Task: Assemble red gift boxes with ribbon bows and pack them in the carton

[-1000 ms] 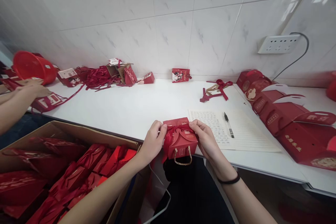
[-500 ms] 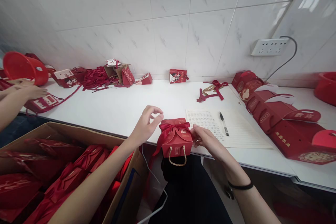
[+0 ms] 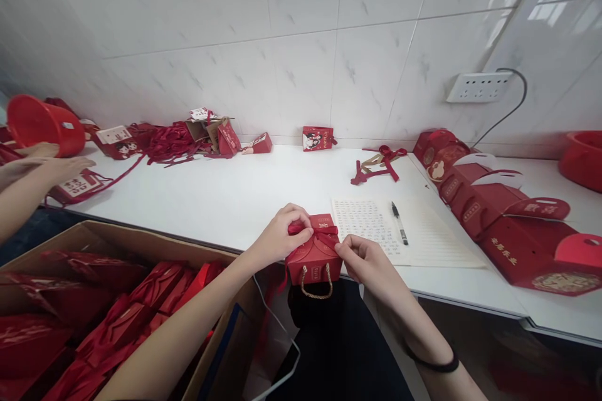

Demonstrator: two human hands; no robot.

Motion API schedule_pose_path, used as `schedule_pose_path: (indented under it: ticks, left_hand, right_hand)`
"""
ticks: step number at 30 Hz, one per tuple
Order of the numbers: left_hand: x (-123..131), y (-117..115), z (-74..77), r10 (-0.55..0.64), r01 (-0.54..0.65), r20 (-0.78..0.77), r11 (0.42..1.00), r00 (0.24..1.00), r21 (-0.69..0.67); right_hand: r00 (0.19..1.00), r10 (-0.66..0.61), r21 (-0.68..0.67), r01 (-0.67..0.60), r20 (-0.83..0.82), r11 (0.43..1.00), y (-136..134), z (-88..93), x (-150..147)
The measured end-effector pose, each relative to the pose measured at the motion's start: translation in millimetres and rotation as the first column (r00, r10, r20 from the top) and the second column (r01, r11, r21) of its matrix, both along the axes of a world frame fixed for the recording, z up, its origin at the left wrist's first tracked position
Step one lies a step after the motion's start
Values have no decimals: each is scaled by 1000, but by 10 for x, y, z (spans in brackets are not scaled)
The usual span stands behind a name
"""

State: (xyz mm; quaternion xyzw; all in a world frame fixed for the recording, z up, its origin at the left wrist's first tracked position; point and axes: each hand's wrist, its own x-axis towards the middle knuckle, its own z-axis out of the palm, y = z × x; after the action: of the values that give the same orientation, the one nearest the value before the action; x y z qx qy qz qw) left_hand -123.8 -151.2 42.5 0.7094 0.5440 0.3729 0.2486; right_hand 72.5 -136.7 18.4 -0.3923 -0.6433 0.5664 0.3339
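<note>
Ribbon [image 3: 324,230] in a bow crosses the top of a small red box [image 3: 310,259], at lower centre of the frame, by the near edge of the bench [image 3: 263,191]; whether bench or lap bears its weight cannot be told. The left hand [image 3: 288,235], fingers curled nearly closed, has hold of the bow's left loop; the right hand [image 3: 355,255], thumb and forefinger brought together, is at the ribbon on the box's right side, its exact grip unclear. The box looks to be light card, stiff along its folds but easily dented if squeezed, the ribbon soft and slippery. It would best be taken by its lower sides or the gold rope handle [image 3: 316,296] (a lift by the bow could pull it loose). Gold print on the box's front is too small to read, as is the handwriting on paper [image 3: 362,219] at right of centre. At lower right, a larger red box [image 3: 517,257] carries gold characters reading 安居乐业, a wish for settled, contented life. No brand is legible.
</note>
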Motion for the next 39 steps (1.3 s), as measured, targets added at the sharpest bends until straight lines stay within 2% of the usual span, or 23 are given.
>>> schedule_pose_path:
  ticks: [3,5,10,14,19,25,32,36,39]
  left_hand:
    - [-2,5,-11,-7,7,22,1000,1000,-7]
    - [-6,7,-12,-9,9,34,1000,999,-11]
    - [-4,6,-13,-6,7,40,1000,999,-26]
    - [-2,1,-18,3,-2,46,1000,999,-26]
    - [-2,3,-22,2,0,52,999,999,-44]
    - [-2,4,-22,-4,6,61,999,998,-39]
    - [1,4,-21,3,-1,49,999,999,-37]
    - [7,7,-19,1,2,65,999,998,-35]
    - [8,7,-22,-1,3,75,999,997,-32]
  right_hand:
    - [992,-96,66,91,82,994,-46,50,-23]
    - [988,-114,50,109,104,993,-32,55,-22]
    - [998,20,-109,-13,60,994,34,-4,5]
    - [996,83,-89,-81,19,993,-2,-29,27]
    - [1000,18,0,-18,26,1000,-73,2,30]
    - [999,-33,-89,35,28,995,-44,-7,-3]
    - [996,-93,9,93,-9,996,-104,-37,-14]
    - [994,-80,-82,74,-78,994,-106,-35,-42]
    - [991,-98,-97,89,-95,991,-88,-47,-57]
